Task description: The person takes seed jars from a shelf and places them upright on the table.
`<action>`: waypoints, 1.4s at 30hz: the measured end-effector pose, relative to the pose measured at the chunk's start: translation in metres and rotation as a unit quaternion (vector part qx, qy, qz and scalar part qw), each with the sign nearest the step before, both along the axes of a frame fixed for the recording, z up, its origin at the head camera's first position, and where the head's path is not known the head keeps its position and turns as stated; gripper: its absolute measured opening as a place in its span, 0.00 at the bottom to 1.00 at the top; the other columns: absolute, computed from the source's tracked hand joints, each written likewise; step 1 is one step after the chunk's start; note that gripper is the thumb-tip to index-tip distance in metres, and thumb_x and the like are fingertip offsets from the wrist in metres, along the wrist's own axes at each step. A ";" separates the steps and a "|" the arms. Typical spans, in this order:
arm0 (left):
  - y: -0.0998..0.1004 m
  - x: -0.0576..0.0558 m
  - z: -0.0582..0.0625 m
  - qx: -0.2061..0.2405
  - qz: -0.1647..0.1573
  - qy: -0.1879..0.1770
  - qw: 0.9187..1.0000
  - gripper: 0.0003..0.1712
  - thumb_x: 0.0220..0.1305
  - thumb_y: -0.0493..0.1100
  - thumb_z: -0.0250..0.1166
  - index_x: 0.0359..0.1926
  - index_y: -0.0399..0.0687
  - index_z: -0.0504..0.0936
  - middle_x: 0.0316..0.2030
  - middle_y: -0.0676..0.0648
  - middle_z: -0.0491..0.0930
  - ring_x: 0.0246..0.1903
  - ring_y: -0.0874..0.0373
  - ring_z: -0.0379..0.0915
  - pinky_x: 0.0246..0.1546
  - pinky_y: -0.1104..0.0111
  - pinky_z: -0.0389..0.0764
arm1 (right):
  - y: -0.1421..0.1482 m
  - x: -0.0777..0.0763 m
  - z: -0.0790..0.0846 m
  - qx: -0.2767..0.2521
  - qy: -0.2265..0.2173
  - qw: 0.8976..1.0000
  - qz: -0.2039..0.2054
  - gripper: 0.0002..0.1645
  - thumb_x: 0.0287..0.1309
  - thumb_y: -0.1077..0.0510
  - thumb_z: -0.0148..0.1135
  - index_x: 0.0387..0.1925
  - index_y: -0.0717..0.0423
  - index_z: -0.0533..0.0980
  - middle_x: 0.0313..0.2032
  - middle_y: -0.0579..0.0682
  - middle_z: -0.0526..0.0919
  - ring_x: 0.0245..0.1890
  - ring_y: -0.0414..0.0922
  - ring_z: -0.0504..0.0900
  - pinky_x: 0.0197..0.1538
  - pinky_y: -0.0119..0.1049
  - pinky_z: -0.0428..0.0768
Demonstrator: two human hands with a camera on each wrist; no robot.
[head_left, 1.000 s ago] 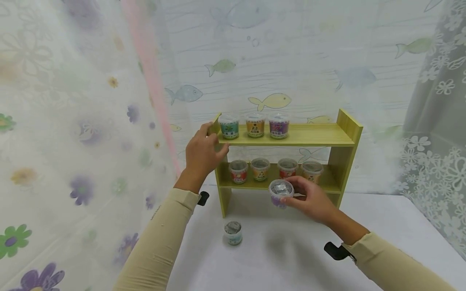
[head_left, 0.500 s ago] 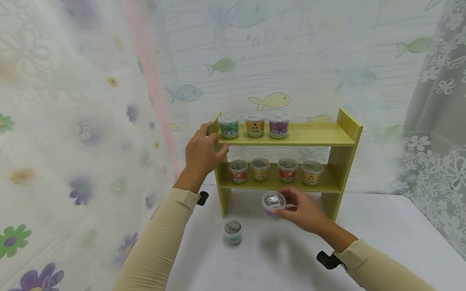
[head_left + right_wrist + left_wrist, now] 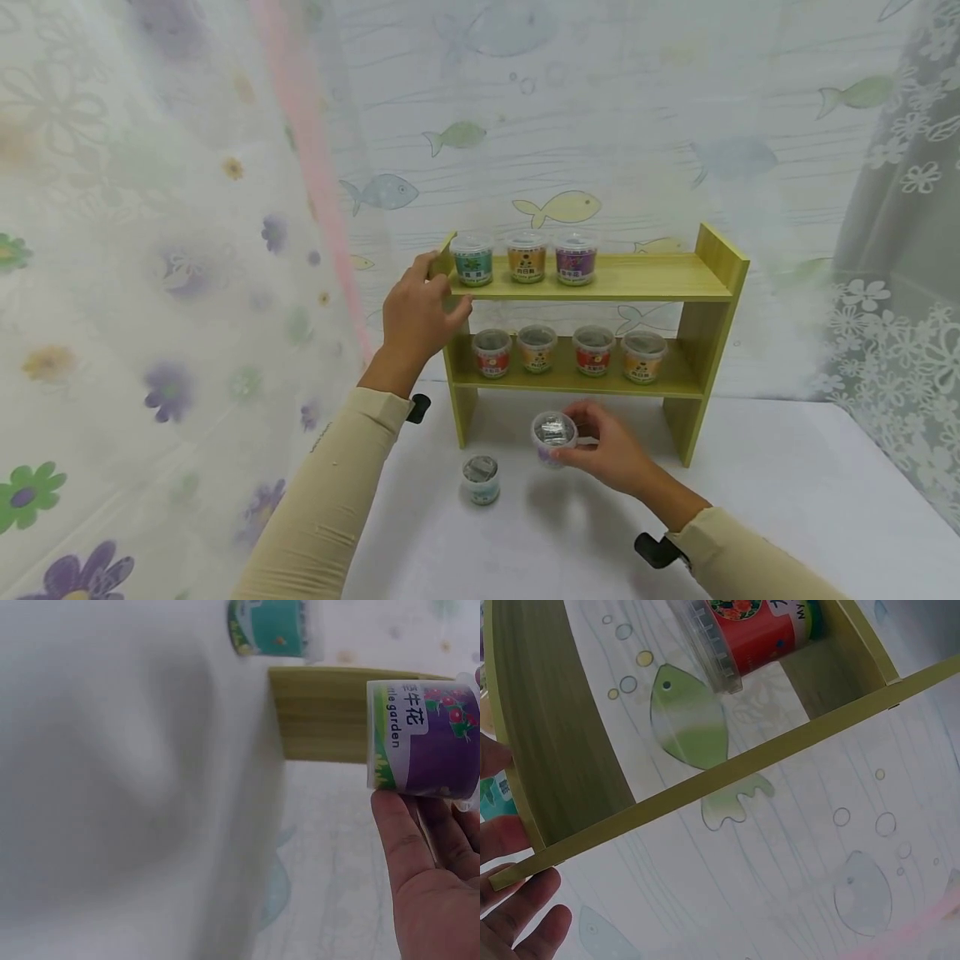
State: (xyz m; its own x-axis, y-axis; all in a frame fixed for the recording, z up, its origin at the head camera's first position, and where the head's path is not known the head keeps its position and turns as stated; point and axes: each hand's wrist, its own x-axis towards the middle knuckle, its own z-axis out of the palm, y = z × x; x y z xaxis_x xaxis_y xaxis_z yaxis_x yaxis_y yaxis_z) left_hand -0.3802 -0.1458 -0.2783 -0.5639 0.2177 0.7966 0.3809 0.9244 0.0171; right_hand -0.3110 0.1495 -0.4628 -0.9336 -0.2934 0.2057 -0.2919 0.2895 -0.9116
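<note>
While the right hand [image 3: 611, 454] pinches the purple cup [image 3: 553, 437] between thumb and fingers, the left hand [image 3: 420, 308] grips the left end of the shelf [image 3: 711, 333].
The step in hand appears to be a carry: the purple cup is at lower centre of the frame, seemingly raised above the table [image 3: 780, 467]; the next move likely calls for a firm pinch and level wrist. Clearance is limited by the lower board [image 3: 540, 386] above and the teal cup [image 3: 481, 481] near at lower left. Bare table extends toward lower right; the upper board [image 3: 645, 275] offers room right of its three cups [image 3: 527, 260].
</note>
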 end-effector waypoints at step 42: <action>-0.001 0.001 -0.001 0.013 -0.001 -0.009 1.000 0.20 0.64 0.58 0.70 0.31 0.45 0.84 0.67 0.44 0.75 0.48 0.47 0.83 0.38 0.56 0.86 | -0.040 -0.007 -0.079 0.044 -0.019 0.998 0.033 0.41 0.50 0.45 0.82 0.64 0.51 0.76 0.59 0.51 0.82 0.53 0.50 0.85 0.48 0.35 0.86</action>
